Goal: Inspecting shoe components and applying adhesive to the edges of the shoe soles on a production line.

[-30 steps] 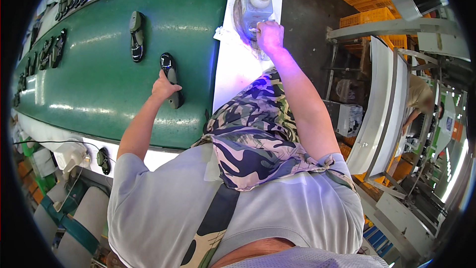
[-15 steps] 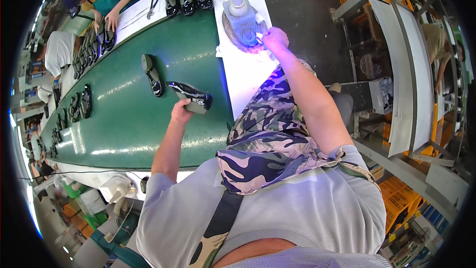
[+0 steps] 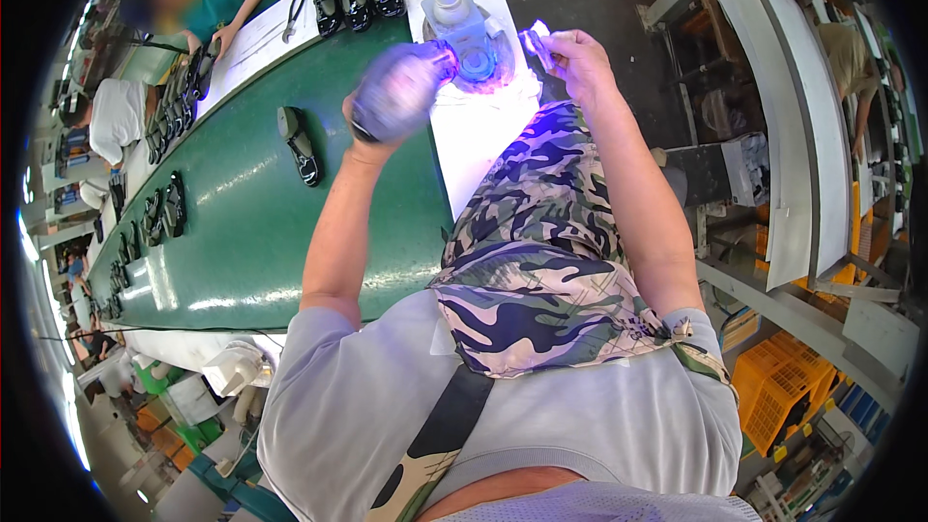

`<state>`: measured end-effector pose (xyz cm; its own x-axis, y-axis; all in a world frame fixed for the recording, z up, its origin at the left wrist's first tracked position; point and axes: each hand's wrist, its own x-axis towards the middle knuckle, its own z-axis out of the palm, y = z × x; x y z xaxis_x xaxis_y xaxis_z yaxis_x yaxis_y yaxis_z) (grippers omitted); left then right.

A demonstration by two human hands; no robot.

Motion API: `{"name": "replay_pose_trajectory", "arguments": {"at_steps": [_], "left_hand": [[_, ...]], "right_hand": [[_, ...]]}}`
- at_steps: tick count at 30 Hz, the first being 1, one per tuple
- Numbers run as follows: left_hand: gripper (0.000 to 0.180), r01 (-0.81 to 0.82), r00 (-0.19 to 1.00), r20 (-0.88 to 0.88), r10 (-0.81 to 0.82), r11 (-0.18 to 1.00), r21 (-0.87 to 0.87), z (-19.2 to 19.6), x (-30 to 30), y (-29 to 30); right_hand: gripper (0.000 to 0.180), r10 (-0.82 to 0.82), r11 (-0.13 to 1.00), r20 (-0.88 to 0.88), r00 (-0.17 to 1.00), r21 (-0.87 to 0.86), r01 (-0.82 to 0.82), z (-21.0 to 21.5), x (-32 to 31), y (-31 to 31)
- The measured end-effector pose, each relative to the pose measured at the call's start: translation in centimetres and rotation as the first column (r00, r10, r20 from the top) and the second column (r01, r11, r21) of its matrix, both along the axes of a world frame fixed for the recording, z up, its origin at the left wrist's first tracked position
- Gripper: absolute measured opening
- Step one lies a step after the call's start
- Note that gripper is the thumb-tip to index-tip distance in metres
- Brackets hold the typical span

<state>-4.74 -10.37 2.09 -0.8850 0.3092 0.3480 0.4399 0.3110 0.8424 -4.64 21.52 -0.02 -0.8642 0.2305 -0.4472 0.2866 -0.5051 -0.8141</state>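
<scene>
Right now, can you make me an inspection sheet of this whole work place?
Surface: green tabletop, shiny, with a white border.
Things: blurred dark shoe; small white scrap; nozzle bottle.
Clutter: pliers near three shoes; lone shoe on the green.
Hands: left hand holds the blurred shoe; right hand pinches the scrap.
Cables: thin dark cord, lower left.
Surroundings: orange crate at right; another person's hand, upper left.

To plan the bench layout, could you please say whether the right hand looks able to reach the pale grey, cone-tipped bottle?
Probably yes: nothing visible blocks the space between the right hand and the bottle, though the hand holds a small white item.
</scene>
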Motion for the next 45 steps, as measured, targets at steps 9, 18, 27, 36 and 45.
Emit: {"name": "replay_pose_trajectory", "arguments": {"at_steps": [9, 18, 27, 36, 45], "left_hand": [[0.052, 0.057, 0.641, -0.718, -0.271, 0.95, -0.307, 5.7, 1.4, 1.4], [0.052, 0.09, 0.622, -0.733, -0.275, 0.955, -0.283, 6.2, 1.6, 1.8], [0.062, 0.013, 0.709, -0.666, -0.231, 0.949, -0.315, 4.9, 1.3, 2.0], [0.069, -0.031, 0.802, -0.558, -0.214, 0.917, -0.397, 4.1, 1.2, 1.6], [0.068, 0.164, 0.978, -0.037, -0.207, 0.861, -0.481, 5.2, 2.7, 1.1]], "right_hand": [[0.018, 0.148, 0.989, -0.406, 0.902, 0.065, -0.133, 5.0, -0.4, -4.0], [0.017, 0.2, 0.972, -0.433, 0.879, 0.198, -0.124, 5.3, -0.5, -5.4], [0.017, 0.268, 0.948, -0.401, 0.876, -0.052, -0.314, 5.4, 1.6, -6.1], [0.017, 0.376, 0.921, -0.466, 0.801, 0.092, -0.379, 8.5, 3.4, -5.2], [0.017, 0.373, 0.926, -0.488, 0.789, 0.246, -0.286, 10.0, 3.6, -5.2]]}}
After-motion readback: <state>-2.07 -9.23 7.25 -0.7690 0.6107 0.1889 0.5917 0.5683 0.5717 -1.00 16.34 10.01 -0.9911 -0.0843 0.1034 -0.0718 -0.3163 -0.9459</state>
